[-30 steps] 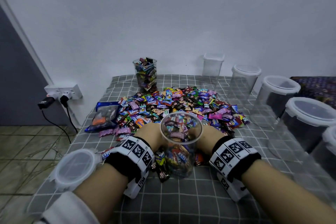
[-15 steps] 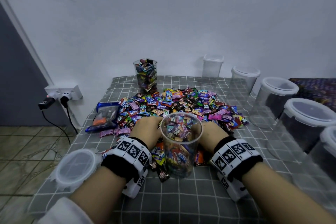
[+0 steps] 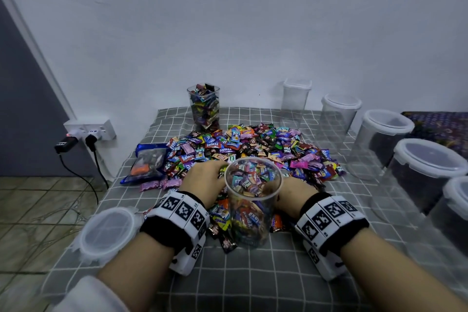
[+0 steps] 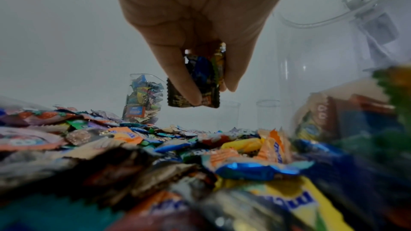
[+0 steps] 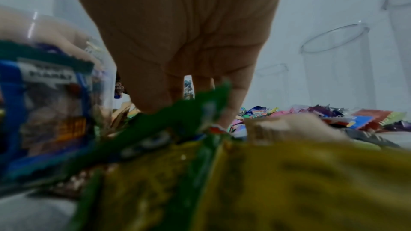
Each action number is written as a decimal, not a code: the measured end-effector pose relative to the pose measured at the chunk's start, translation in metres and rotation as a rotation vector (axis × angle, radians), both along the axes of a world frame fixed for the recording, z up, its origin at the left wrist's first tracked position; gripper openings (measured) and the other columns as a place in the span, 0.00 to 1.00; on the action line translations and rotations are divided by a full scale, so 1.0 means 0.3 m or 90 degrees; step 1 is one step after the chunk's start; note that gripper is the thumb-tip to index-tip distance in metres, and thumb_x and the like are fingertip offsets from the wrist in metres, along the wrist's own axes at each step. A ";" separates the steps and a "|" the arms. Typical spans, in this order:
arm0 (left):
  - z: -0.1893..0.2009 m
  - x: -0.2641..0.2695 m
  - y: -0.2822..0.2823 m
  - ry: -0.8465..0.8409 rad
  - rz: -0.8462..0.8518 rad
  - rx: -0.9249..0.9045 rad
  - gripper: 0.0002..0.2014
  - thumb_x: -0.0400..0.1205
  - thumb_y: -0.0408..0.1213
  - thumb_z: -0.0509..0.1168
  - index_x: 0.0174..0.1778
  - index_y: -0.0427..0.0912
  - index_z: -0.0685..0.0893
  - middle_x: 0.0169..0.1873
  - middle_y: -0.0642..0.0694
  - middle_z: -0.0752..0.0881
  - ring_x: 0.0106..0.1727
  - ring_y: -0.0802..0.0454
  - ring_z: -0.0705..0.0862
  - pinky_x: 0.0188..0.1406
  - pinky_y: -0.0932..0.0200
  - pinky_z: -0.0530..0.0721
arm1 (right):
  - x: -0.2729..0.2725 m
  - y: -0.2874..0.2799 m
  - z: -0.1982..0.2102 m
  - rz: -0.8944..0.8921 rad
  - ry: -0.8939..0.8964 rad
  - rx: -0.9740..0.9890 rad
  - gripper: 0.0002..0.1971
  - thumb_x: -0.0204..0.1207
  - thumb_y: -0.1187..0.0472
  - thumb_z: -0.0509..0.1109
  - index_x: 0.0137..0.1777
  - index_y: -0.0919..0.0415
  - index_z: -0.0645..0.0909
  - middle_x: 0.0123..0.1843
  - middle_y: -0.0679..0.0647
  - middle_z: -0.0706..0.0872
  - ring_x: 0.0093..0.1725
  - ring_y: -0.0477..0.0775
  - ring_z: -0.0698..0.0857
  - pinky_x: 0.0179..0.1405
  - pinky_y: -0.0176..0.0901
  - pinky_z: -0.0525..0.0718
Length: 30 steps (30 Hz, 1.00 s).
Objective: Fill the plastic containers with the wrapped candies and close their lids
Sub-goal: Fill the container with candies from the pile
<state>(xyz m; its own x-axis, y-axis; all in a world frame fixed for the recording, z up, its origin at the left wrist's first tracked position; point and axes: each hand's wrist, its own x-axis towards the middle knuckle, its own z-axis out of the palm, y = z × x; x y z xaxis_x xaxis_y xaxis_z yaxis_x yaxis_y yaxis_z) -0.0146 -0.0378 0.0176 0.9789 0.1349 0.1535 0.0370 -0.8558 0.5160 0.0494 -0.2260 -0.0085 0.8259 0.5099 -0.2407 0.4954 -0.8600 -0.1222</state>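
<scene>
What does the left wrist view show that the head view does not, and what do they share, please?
Only the left wrist view shows the left hand pinching a few dark wrapped candies between thumb and fingers. Only the head view shows the loose round translucent lid, the white wall socket and the lidded clear containers on the right. Both show the heap of colourful wrapped candies, the far clear filled container and the near open clear container.
</scene>
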 end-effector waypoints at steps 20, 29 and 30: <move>0.071 -0.068 0.037 -0.177 0.049 -0.206 0.08 0.79 0.39 0.69 0.53 0.53 0.87 0.44 0.46 0.90 0.43 0.42 0.86 0.44 0.48 0.84 | -0.053 -0.098 0.127 -0.147 -0.196 0.452 0.11 0.73 0.71 0.68 0.54 0.64 0.84 0.50 0.56 0.85 0.47 0.50 0.77 0.45 0.37 0.68; 0.116 -0.078 0.004 -0.248 0.007 -0.323 0.12 0.77 0.39 0.71 0.47 0.66 0.85 0.44 0.54 0.90 0.45 0.48 0.88 0.49 0.42 0.86 | -0.134 -0.052 0.274 -0.067 -0.181 0.745 0.11 0.72 0.66 0.70 0.44 0.46 0.81 0.39 0.39 0.81 0.44 0.51 0.82 0.49 0.57 0.83; 0.121 -0.079 0.001 -0.251 0.002 -0.333 0.12 0.77 0.39 0.71 0.46 0.66 0.86 0.44 0.55 0.90 0.44 0.48 0.88 0.49 0.42 0.87 | -0.143 -0.042 0.273 -0.046 -0.171 0.748 0.12 0.71 0.65 0.70 0.43 0.43 0.80 0.39 0.39 0.81 0.43 0.48 0.81 0.48 0.54 0.83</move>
